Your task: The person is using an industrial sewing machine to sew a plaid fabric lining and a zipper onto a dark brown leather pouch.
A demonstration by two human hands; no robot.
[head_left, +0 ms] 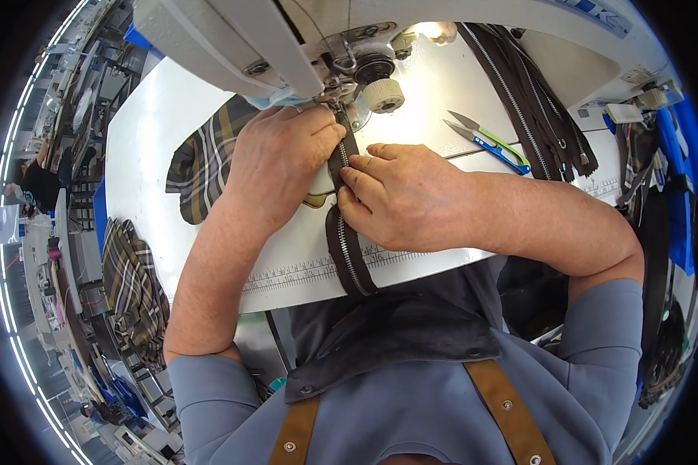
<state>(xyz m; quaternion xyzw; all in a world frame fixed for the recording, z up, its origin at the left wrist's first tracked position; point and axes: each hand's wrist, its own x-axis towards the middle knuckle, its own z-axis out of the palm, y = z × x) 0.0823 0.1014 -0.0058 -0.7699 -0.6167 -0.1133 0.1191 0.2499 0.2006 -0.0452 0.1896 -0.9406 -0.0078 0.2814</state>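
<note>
A dark brown zipper (351, 260) with metal teeth runs from under the sewing machine's needle area (339, 97) toward me, its near end hanging over the table edge. My left hand (283, 155) is closed, its fingertips pinching the zipper's left side close to the presser foot. From the right, my right hand (399, 194) grips the zipper's edge with bent fingers, slightly nearer to me. Brown, black and white plaid fabric (209, 159) lies partly beneath my left hand and forearm. How the fabric meets the zipper is hidden by my fingers.
Thread snips (492, 143) with blue and green handles lie right of the machine. Several more brown zippers (523, 101) are spread beyond them. A ruler scale (287, 275) marks the white table's front edge. More plaid fabric (136, 279) hangs at the left.
</note>
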